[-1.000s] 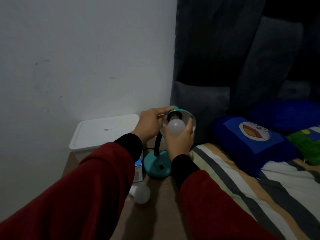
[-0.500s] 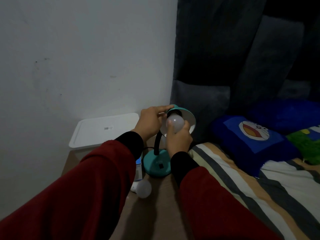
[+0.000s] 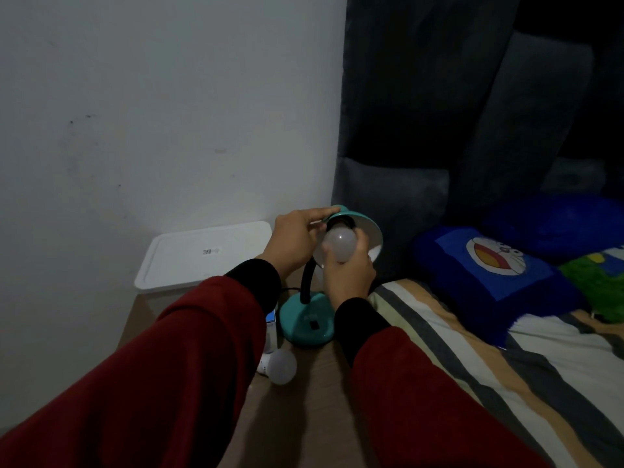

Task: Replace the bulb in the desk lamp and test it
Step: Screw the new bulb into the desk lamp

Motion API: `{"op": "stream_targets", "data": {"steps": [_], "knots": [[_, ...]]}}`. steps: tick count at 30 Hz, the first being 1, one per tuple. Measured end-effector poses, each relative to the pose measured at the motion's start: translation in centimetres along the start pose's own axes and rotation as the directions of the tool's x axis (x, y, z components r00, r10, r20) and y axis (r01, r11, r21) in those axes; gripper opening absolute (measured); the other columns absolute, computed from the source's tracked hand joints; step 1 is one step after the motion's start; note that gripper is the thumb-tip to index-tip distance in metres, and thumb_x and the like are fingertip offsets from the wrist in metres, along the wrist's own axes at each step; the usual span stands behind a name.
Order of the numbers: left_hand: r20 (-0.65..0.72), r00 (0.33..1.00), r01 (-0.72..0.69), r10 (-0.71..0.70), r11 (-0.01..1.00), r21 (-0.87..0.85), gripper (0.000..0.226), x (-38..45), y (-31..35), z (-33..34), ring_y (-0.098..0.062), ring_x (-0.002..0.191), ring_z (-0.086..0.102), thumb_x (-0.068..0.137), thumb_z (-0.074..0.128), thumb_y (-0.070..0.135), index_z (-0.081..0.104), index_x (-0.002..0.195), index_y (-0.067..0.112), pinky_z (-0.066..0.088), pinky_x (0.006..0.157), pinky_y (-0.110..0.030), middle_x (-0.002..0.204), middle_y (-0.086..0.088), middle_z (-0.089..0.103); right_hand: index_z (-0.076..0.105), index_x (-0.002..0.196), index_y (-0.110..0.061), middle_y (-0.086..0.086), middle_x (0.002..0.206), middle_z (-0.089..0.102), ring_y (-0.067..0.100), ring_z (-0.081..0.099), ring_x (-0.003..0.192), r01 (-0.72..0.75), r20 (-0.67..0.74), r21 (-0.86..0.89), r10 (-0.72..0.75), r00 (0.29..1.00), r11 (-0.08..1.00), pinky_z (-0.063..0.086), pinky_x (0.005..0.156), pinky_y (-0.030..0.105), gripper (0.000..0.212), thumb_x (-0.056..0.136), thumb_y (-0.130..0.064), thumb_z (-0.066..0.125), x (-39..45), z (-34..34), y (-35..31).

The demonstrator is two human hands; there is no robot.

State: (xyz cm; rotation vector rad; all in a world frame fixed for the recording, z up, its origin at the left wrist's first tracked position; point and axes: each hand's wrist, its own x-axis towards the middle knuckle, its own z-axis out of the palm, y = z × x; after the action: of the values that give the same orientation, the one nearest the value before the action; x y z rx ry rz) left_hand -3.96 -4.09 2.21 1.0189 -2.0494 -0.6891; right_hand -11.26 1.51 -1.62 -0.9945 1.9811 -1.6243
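Note:
A teal desk lamp [image 3: 305,324] with a black gooseneck stands on a brown surface beside the bed. My left hand [image 3: 293,243] grips the rim of its shade [image 3: 366,228], which is tipped towards me. My right hand [image 3: 349,273] is closed around a white bulb [image 3: 339,244] whose base sits at the dark socket inside the shade. The bulb is unlit. A second white bulb [image 3: 279,366] lies loose on the surface in front of the lamp base, next to a small blue and white box [image 3: 270,329].
A white lidded plastic box [image 3: 202,255] sits against the wall behind the lamp. To the right is a bed with a striped sheet [image 3: 472,359], blue cartoon pillows [image 3: 496,268] and a dark headboard [image 3: 439,130]. The room is dim.
My right hand has shifted its hold lower on the bulb and the bulb sits closer into the socket. My left hand stays on the shade.

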Motion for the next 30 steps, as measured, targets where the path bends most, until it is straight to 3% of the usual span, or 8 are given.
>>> {"op": "stream_targets", "data": {"steps": [5, 9, 12, 15, 20, 23, 26, 30], "knots": [[0.009, 1.0, 0.006, -0.006, 1.0, -0.019, 0.039, -0.15, 0.02, -0.08, -0.007, 0.113, 0.057, 0.094, 0.049, -0.003, 0.062, 0.126, 0.016, 0.031, 0.088, 0.004, 0.129, -0.005, 0.063, 0.021, 0.147, -0.024, 0.015, 0.15, 0.026, 0.03, 0.037, 0.134, 0.007, -0.003, -0.007, -0.008, 1.0, 1.0, 0.039, 0.105, 0.036, 0.072, 0.088, -0.032, 0.061, 0.01, 0.13, -0.71], [0.001, 1.0, 0.013, -0.013, 1.0, -0.027, 0.039, -0.1, 0.04, -0.11, -0.01, 0.118, 0.057, 0.093, 0.049, -0.004, 0.062, 0.125, 0.015, 0.03, 0.09, 0.003, 0.129, -0.005, 0.063, 0.03, 0.145, -0.023, 0.015, 0.142, 0.044, 0.03, 0.045, 0.129, 0.025, 0.013, -0.047, -0.024, 1.0, 0.999, 0.04, 0.102, 0.033, 0.06, 0.091, -0.031, 0.057, 0.14, -0.01, -0.28], [-0.001, 1.0, 0.012, -0.012, 1.0, -0.018, 0.041, -0.08, 0.04, -0.15, -0.002, 0.11, 0.054, 0.093, 0.049, -0.006, 0.062, 0.125, 0.014, 0.029, 0.081, 0.014, 0.129, -0.006, 0.063, 0.021, 0.148, -0.022, 0.015, 0.148, 0.037, 0.03, 0.041, 0.132, -0.008, 0.024, -0.029, 0.008, 1.0, 1.0, 0.038, 0.104, 0.034, 0.071, 0.09, -0.04, 0.057, 0.21, -0.43, -0.37], [0.007, 1.0, 0.022, -0.022, 0.999, -0.037, 0.041, -0.09, 0.12, -0.05, 0.0, 0.105, 0.051, 0.092, 0.048, -0.008, 0.062, 0.125, 0.012, 0.031, 0.071, 0.018, 0.129, -0.008, 0.062, 0.026, 0.146, -0.025, 0.013, 0.147, 0.032, 0.028, 0.039, 0.132, 0.068, 0.039, -0.055, -0.066, 0.997, 0.996, 0.038, 0.105, 0.033, 0.071, 0.086, -0.023, 0.065, -0.07, -0.53, -0.22], [0.005, 1.0, 0.015, -0.015, 1.0, -0.011, 0.043, -0.17, 0.29, -0.2, -0.003, 0.109, 0.053, 0.092, 0.047, -0.011, 0.061, 0.126, 0.011, 0.027, 0.086, 0.014, 0.13, -0.007, 0.062, 0.023, 0.147, -0.02, 0.014, 0.146, 0.04, 0.029, 0.047, 0.128, -0.045, 0.002, 0.032, 0.045, 0.999, 0.998, 0.043, 0.099, 0.033, 0.07, 0.089, -0.038, 0.058, 0.17, -0.77, -0.12], [0.006, 1.0, 0.018, -0.018, 1.0, -0.018, 0.041, -0.12, 0.32, -0.15, -0.002, 0.108, 0.054, 0.092, 0.049, -0.008, 0.061, 0.125, 0.012, 0.031, 0.077, 0.016, 0.129, -0.008, 0.063, 0.022, 0.147, -0.024, 0.013, 0.151, 0.028, 0.028, 0.037, 0.135, 0.046, 0.028, -0.025, -0.046, 0.999, 0.999, 0.038, 0.106, 0.035, 0.076, 0.085, -0.025, 0.066, -0.13, -0.72, -0.17], [-0.004, 1.0, 0.022, -0.022, 1.0, -0.016, 0.039, -0.13, 0.3, -0.03, -0.01, 0.118, 0.056, 0.093, 0.048, -0.005, 0.062, 0.125, 0.013, 0.028, 0.083, 0.011, 0.13, -0.007, 0.063, 0.028, 0.145, -0.024, 0.014, 0.144, 0.042, 0.029, 0.046, 0.129, 0.023, 0.03, -0.009, -0.023, 0.999, 1.0, 0.041, 0.105, 0.037, 0.066, 0.089, -0.024, 0.061, 0.05, -0.43, 0.17], [-0.001, 1.0, 0.021, -0.021, 1.0, -0.011, 0.039, -0.2, 0.36, -0.16, 0.0, 0.106, 0.05, 0.093, 0.049, -0.006, 0.062, 0.125, 0.012, 0.028, 0.07, 0.019, 0.129, -0.007, 0.063, 0.02, 0.148, -0.022, 0.013, 0.151, 0.031, 0.029, 0.039, 0.135, 0.0, 0.023, -0.012, 0.0, 1.0, 1.0, 0.038, 0.106, 0.036, 0.077, 0.086, -0.032, 0.065, 0.21, -0.76, -0.08]]}}
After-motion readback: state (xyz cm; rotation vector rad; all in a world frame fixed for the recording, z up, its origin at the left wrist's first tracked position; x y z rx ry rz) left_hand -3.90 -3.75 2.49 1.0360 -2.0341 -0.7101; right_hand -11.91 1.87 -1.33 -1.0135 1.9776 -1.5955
